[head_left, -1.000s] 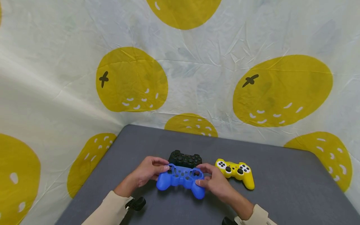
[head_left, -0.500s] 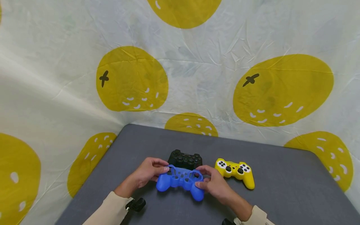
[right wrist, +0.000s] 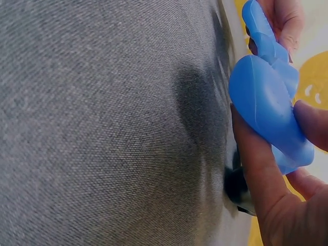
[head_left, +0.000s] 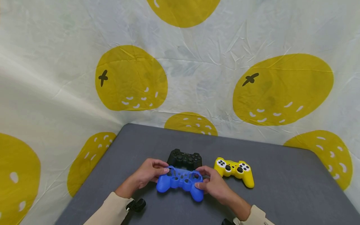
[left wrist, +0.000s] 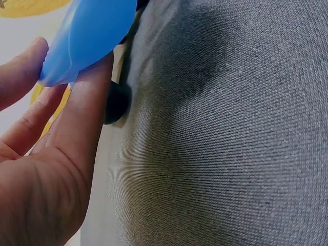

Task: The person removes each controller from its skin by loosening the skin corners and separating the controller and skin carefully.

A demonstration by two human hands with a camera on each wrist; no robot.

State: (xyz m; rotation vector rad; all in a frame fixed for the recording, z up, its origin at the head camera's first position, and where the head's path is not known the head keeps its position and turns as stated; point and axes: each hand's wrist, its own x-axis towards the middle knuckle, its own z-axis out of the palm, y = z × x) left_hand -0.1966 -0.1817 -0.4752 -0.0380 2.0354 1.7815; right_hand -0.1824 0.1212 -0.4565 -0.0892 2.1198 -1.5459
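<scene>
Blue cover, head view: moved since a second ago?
Yes, slightly: the blue cover sits lower in the image against the black controller, which has kept its place on the table. Lowered or drawn nearer, I can't tell.

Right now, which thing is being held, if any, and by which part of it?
The blue controller-shaped shell: the left grip pinches its left side, the right grip its right side.
</scene>
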